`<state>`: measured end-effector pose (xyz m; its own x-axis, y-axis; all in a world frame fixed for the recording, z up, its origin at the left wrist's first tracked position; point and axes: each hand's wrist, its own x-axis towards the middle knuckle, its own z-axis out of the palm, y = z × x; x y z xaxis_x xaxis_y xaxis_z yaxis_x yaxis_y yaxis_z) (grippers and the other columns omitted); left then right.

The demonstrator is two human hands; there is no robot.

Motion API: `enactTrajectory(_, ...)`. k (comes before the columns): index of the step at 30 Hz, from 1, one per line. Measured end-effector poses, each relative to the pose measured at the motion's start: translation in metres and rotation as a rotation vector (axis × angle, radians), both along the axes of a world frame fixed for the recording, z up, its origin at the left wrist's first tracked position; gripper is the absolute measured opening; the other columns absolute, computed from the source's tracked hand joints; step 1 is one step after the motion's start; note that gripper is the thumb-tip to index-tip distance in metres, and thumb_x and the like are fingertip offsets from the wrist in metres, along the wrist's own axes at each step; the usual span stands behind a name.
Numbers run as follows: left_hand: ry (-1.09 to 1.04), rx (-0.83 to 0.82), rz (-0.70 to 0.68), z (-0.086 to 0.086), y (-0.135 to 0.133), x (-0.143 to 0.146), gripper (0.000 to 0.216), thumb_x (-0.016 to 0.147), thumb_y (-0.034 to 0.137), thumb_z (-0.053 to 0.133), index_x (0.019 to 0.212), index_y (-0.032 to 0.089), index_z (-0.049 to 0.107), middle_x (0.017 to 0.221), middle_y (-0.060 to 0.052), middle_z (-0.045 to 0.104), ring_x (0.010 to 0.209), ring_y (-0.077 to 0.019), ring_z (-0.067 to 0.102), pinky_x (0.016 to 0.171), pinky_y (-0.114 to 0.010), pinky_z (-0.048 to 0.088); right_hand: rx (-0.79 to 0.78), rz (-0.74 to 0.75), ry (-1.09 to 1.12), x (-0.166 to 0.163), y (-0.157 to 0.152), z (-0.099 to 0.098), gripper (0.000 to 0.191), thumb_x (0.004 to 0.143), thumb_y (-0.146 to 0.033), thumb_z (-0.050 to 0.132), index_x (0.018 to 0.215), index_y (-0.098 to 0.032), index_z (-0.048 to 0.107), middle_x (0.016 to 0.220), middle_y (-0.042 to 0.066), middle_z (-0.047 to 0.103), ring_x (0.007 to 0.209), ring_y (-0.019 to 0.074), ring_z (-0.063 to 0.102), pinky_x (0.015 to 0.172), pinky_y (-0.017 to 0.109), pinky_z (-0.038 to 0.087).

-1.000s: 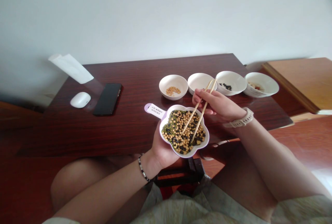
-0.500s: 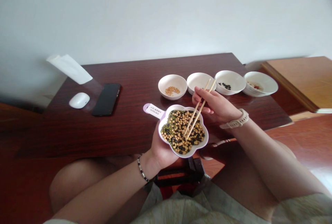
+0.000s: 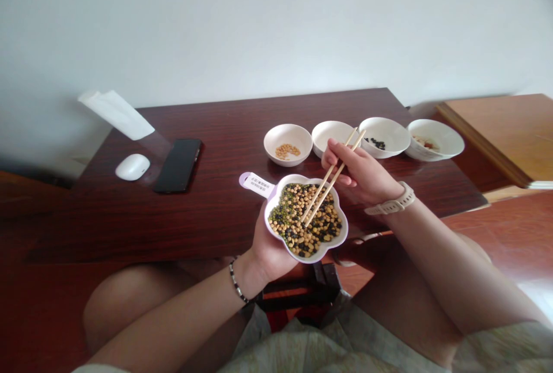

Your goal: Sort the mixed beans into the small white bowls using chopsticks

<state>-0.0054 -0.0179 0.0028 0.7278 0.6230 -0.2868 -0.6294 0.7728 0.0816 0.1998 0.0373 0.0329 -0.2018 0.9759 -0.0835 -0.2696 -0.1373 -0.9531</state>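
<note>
And the right hand (image 3: pixel 363 174) is pinching 2 chopsticks (image 3: pixel 329 189), slanting down leftward and bodyward to the beans (image 3: pixel 298 235), while the left hand (image 3: pixel 270 249) is cupping the dish (image 3: pixel 340 207) at the near edge of the desk (image 3: pixel 216 200).

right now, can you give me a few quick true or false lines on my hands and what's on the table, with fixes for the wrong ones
1. The left hand holds the flower-shaped bowl. True.
2. The right hand holds a pair of chopsticks. True.
3. Four round white bowls stand in a row on the table. True.
4. The lower ends of the chopsticks are in one of the round white bowls. False: they are at the beans in the flower-shaped bowl.
5. The left wrist is bare. False: it wears a bracelet.
6. Nothing lies left of the round white bowls. False: a phone lies there.
</note>
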Motion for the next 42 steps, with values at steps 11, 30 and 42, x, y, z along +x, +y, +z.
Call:
enactTrajectory(11,0.004,0.015,-0.016,-0.002,0.0,-0.001,0.058,0.092,0.059,0.045,0.134,0.023,0.062,0.128,-0.009,0.069,0.124,-0.0315,0.062,0.111,-0.051,0.043,0.141,-0.354,0.059,-0.001,0.008,0.007,0.055,0.091,-0.066,0.079,0.078,-0.023,0.048,0.068,-0.004,0.045,0.047,0.0054,0.031,0.039,0.027,0.018)
enactTrajectory(30,-0.012,0.034,-0.011,-0.002,-0.001,-0.002,0.056,0.093,0.057,0.043,0.13,0.02,0.065,0.131,-0.011,0.068,0.124,-0.0353,0.061,0.109,-0.056,0.043,0.317,-0.507,-0.015,0.003,0.015,0.001,0.049,0.099,-0.07,0.066,0.086,-0.023,0.061,0.081,0.003,0.059,0.061,0.0101,0.055,0.051,0.026,0.045)
enactTrajectory(42,0.013,-0.007,-0.019,-0.004,0.001,-0.003,0.057,0.093,0.058,0.042,0.132,0.022,0.064,0.13,-0.01,0.068,0.123,-0.0327,0.063,0.108,-0.053,0.045,0.116,-0.239,-0.002,0.006,0.005,0.007,0.05,0.099,-0.062,0.073,0.075,-0.019,0.06,0.067,-0.002,0.05,0.045,0.0044,0.029,0.039,0.025,0.015)
